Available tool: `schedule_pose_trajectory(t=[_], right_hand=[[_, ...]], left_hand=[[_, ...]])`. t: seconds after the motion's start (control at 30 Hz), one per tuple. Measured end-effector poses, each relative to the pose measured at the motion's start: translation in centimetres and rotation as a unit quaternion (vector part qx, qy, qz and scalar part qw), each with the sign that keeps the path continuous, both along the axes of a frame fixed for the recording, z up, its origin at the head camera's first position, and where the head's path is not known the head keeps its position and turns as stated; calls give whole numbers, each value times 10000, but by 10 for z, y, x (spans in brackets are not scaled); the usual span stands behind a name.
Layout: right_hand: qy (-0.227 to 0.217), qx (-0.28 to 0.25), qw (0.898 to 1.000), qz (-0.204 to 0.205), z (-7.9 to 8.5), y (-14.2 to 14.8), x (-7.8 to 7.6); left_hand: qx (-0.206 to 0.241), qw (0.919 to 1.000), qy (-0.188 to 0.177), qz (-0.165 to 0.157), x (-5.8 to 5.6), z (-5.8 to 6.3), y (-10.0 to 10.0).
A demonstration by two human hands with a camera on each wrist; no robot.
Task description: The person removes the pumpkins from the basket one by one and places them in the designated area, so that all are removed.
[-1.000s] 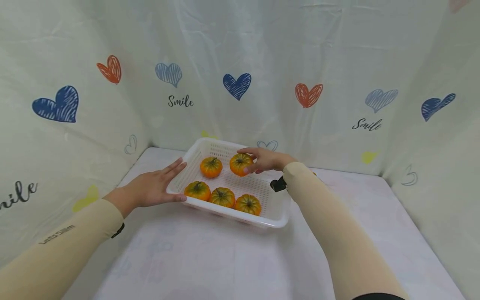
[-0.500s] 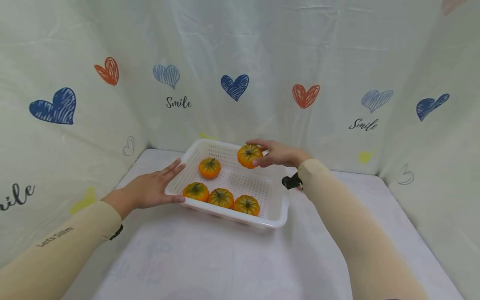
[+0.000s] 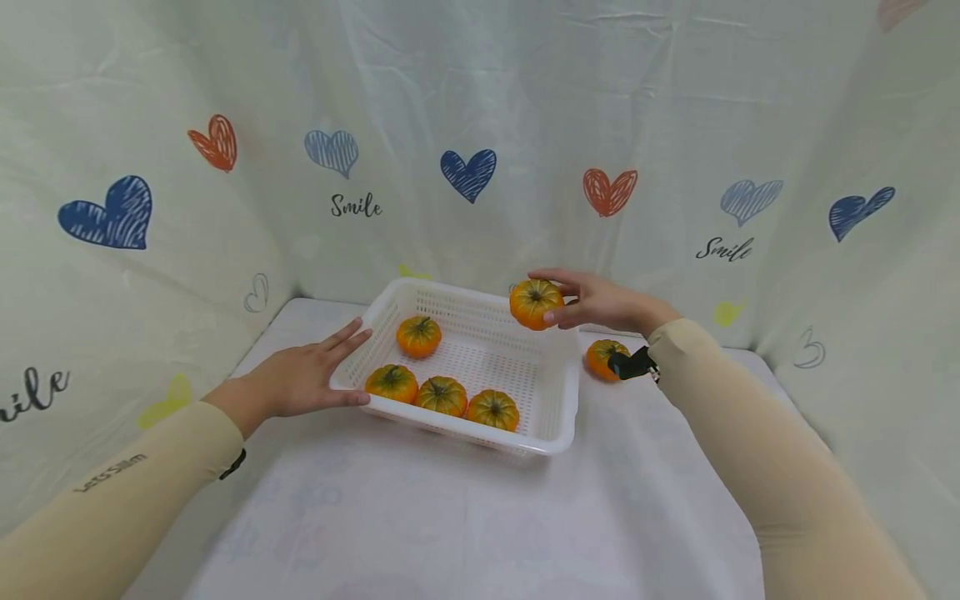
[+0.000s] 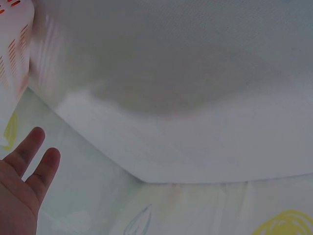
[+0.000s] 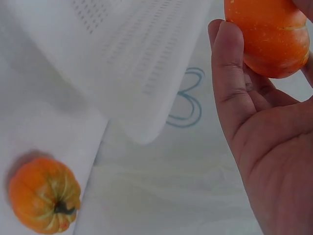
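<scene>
A small orange pumpkin (image 3: 536,303) is held by my right hand (image 3: 600,302) above the back right corner of a white plastic basket (image 3: 562,417). In the right wrist view, fingers curl around the lower side of that pumpkin (image 5: 269,39). My left hand (image 3: 300,379) lies against the basket's left end with fingers spread and straight, thumb at the front rim. Inside the basket, one pumpkin (image 3: 418,337) sits toward the back left, and several more stand in a row along the front wall, such as the right-hand pumpkin (image 3: 492,410).
Another pumpkin (image 3: 604,359) rests on the white-covered table (image 3: 420,517) just right of the basket, partly behind the right wrist's black strap camera (image 3: 633,363). A white curtain (image 3: 540,100) printed with hearts rises behind and beside the table.
My right hand has lifted the pumpkin from inside the basket and carried it up and to the right. The table pumpkin has come into fuller view. My left hand has stayed put.
</scene>
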State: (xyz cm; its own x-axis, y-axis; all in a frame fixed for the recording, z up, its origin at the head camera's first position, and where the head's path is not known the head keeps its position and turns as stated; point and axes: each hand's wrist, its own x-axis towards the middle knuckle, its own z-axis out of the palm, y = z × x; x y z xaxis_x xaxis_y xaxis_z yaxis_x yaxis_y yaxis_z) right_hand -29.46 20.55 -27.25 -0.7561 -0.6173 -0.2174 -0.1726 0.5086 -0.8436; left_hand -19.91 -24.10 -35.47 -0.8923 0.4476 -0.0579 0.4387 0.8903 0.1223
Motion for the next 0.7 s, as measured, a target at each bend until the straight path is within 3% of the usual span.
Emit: schedule_pose_trajectory(t=[0.2, 0.47, 0.7], right_hand=[[72, 10, 9999, -112, -2, 34, 6], [281, 401, 9979, -424, -5, 82, 16], [290, 358, 9961, -752, -9, 112, 23]], left_hand=[[-21, 10000, -19, 42, 1, 0, 1], [-39, 10000, -24, 44, 0, 0, -1], [-30, 10000, -2, 49, -1, -1, -1]])
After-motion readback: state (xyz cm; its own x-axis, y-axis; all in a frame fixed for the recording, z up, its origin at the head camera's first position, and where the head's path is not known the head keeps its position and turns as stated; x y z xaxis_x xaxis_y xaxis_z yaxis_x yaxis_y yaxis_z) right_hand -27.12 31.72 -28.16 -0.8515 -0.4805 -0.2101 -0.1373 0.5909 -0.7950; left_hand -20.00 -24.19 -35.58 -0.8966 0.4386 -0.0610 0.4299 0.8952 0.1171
